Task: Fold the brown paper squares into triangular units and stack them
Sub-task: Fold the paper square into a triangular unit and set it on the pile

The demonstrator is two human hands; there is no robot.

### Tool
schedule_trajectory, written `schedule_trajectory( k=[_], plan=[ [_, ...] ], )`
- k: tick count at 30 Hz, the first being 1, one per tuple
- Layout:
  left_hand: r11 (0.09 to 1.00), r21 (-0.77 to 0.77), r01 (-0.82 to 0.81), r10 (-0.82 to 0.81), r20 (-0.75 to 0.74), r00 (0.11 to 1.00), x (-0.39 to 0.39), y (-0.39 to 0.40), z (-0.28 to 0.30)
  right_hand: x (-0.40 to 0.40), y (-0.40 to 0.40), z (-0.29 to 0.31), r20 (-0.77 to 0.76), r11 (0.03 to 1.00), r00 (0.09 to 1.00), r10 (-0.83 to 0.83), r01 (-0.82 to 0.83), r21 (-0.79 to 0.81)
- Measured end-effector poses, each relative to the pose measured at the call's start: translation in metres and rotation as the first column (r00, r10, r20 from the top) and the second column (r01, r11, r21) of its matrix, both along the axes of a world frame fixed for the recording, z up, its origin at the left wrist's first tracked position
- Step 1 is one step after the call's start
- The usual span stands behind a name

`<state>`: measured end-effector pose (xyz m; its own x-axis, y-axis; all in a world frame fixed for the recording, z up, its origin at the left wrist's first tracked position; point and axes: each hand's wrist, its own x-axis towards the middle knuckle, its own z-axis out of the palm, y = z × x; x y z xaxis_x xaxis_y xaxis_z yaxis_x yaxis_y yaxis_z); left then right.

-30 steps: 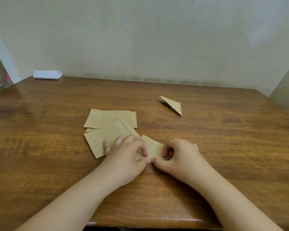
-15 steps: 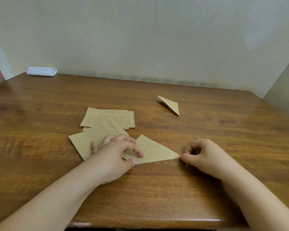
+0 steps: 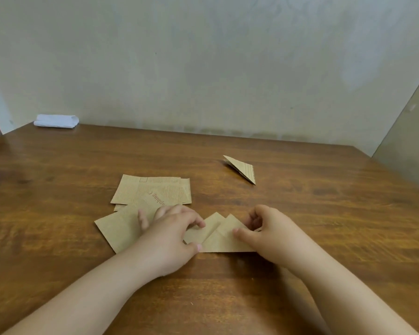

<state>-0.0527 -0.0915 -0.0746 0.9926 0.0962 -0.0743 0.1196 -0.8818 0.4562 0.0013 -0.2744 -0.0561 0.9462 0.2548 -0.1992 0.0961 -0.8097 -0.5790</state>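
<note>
A partly folded brown paper piece (image 3: 219, 236) lies on the wooden table (image 3: 324, 213) between my hands, showing two peaks side by side. My left hand (image 3: 172, 235) pinches its left end with thumb and curled fingers. My right hand (image 3: 271, 234) pinches the right flap, folded over toward the middle. Left of my hands lies a loose pile of flat brown paper squares (image 3: 153, 192), one sheet (image 3: 117, 229) partly under my left hand. One finished folded triangle (image 3: 242, 168) lies farther back on the right.
A folded white cloth (image 3: 56, 121) sits at the table's back left corner. A plain wall (image 3: 203, 68) runs behind the table, and a panel (image 3: 411, 141) stands at the right edge. The table's front edge is near my forearms.
The piece lay as a wide flat triangle with my right hand at its right tip. That tip is now folded over toward the middle, and my right hand has moved left with it.
</note>
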Motion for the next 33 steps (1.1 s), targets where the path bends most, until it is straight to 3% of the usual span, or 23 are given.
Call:
schedule_trajectory(
  k=[5,8,10,12,13,15,17,21,22,24,26,30,33],
  plan=[
    [1.0,0.019,0.001,-0.001,0.027,1.0,0.015,0.006,0.005,0.021,0.004,0.005,-0.076,0.988,0.997,0.022,-0.01,0.154],
    [0.965,-0.254,-0.058,0.101,0.158,0.982,0.031,0.011,0.016,0.035,0.001,0.009,-0.017,0.958,0.994,0.104,-0.096,0.271],
    [0.851,-0.521,-0.064,0.147,0.12,0.982,0.041,0.015,0.022,0.041,0.0,0.014,0.009,0.917,0.985,0.175,-0.166,0.363],
    [0.651,-0.757,-0.061,0.093,0.0,0.996,0.047,0.018,0.022,0.044,0.002,0.016,0.024,0.855,0.973,0.228,-0.212,0.474],
    [0.599,-0.8,-0.041,0.041,-0.021,0.999,0.049,0.018,0.02,0.044,0.003,0.015,0.033,0.829,0.971,0.237,-0.22,0.514],
    [0.612,-0.791,0.006,-0.029,-0.015,0.999,0.048,0.018,0.017,0.045,0.005,0.012,0.057,0.801,0.976,0.208,-0.204,0.563],
    [0.63,-0.776,0.014,-0.038,-0.013,0.999,0.047,0.015,0.016,0.045,0.006,0.01,0.078,0.825,0.981,0.177,-0.191,0.532],
    [0.548,-0.835,-0.05,0.049,-0.028,0.998,0.044,0.011,0.012,0.045,0.009,0.002,0.235,0.89,0.97,0.064,-0.162,0.426],
    [0.503,-0.861,-0.078,0.107,-0.028,0.994,0.044,0.009,0.011,0.044,0.008,0.0,0.357,0.914,0.934,-0.014,-0.133,0.384],
    [0.391,-0.911,-0.133,0.241,-0.038,0.97,0.045,0.007,0.008,0.039,0.007,-0.004,0.634,0.951,0.766,-0.109,-0.105,0.29],
    [0.275,-0.945,-0.174,0.345,-0.071,0.936,0.047,0.005,0.005,0.031,0.008,-0.008,0.751,0.962,0.657,-0.068,-0.156,0.224],
    [0.114,-0.981,-0.156,0.413,-0.096,0.906,0.045,0.0,0.006,0.015,0.029,-0.018,0.629,0.916,0.755,0.185,-0.365,0.168],
    [0.048,-0.989,-0.139,0.43,-0.105,0.897,0.042,-0.002,0.009,0.013,0.036,-0.018,0.579,0.89,0.794,0.187,-0.386,0.242]
  ],
)
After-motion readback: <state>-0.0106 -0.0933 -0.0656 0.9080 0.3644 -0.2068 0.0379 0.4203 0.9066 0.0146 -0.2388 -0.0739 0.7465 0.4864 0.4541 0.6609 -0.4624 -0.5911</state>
